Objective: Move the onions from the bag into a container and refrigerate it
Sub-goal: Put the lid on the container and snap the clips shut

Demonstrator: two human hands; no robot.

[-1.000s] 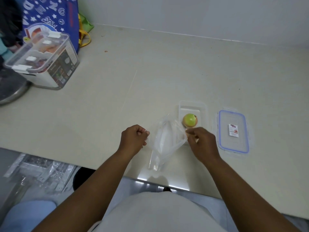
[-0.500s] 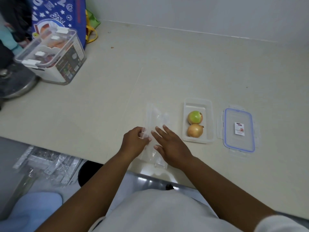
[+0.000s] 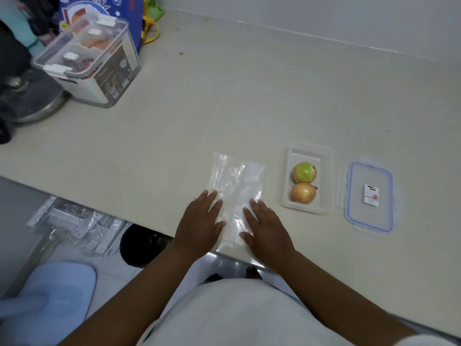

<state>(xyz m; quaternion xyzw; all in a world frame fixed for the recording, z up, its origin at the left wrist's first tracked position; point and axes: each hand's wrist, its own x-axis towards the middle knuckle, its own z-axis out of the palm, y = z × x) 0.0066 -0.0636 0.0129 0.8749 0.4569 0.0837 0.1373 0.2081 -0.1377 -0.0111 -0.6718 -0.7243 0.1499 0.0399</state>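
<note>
A clear plastic bag (image 3: 237,181) lies flat and empty on the pale counter near its front edge. My left hand (image 3: 200,222) rests palm down on the bag's near left part, fingers spread. My right hand (image 3: 267,227) lies flat on its near right part. Right of the bag stands a clear rectangular container (image 3: 326,181) without its lid. Inside it lie a greenish onion (image 3: 304,172) at the far side and a golden-brown onion (image 3: 303,193) at the near side. The blue-rimmed lid (image 3: 369,196) lies flat to the container's right.
A clear storage box (image 3: 92,61) with white clips stands at the far left, with a blue printed bag (image 3: 104,11) behind it. A round metal lid (image 3: 32,101) lies at the left edge. Below the counter edge are a dark bin (image 3: 142,243) and packaged clutter.
The bag was held up over the container a second ago; now it lies flat on the counter and both hands have opened and press on it. A second onion has appeared in the container.
</note>
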